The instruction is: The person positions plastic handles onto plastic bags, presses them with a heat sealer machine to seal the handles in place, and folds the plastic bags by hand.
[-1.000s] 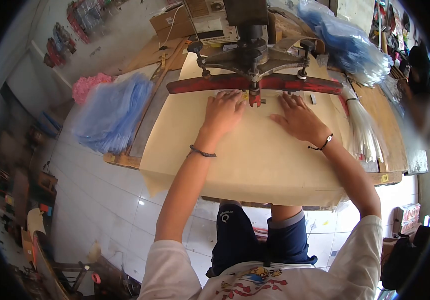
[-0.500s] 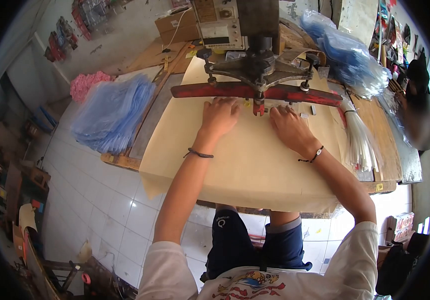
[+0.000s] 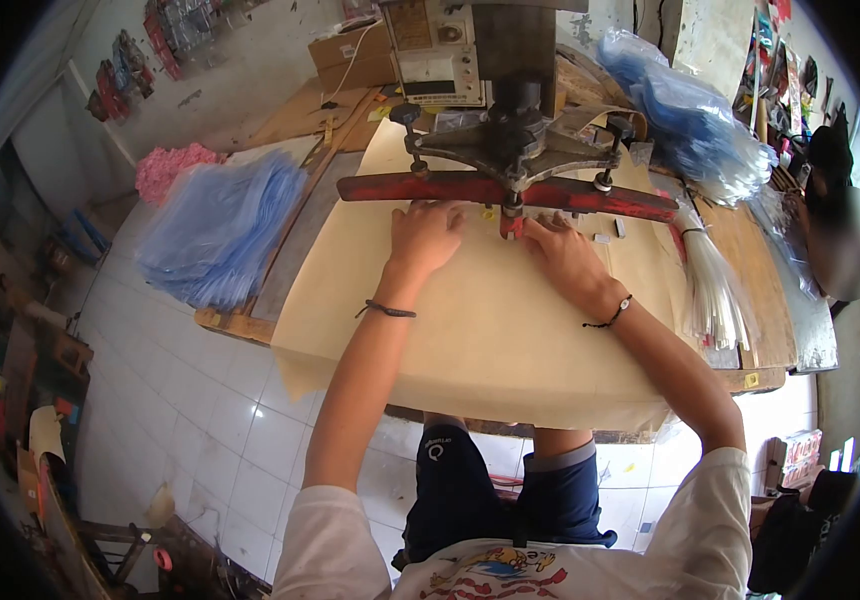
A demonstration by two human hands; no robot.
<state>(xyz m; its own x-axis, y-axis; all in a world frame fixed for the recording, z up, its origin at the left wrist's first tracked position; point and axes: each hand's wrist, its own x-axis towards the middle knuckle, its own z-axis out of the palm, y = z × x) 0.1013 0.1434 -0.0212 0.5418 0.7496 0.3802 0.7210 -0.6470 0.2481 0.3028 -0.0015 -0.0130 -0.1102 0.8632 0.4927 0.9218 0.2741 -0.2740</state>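
Note:
A tan sheet [image 3: 470,330] covers the table beneath a press with a long red bar [image 3: 400,187]. My left hand [image 3: 428,236] lies on the sheet, just under the left part of the bar, and its fingertips are partly hidden there. To the right of the bar's red centre piece [image 3: 512,226], my right hand [image 3: 565,256] rests with its fingers bent toward that piece; whether it holds anything is hidden. Small light blocks [image 3: 602,239] sit beside my right hand, and a small yellow piece [image 3: 489,214] is between the hands.
Blue plastic sheets [image 3: 220,230] are stacked at the left near a pink bundle [image 3: 175,170]. Clear strips [image 3: 715,285] lie to the right. More plastic bags [image 3: 690,115] are piled at the back right. Behind the bar stands a machine box [image 3: 435,55].
My right hand has shifted in toward the red centre piece. My left hand stays near the bar, its fingertips a little further under it. The whole view has moved slightly.

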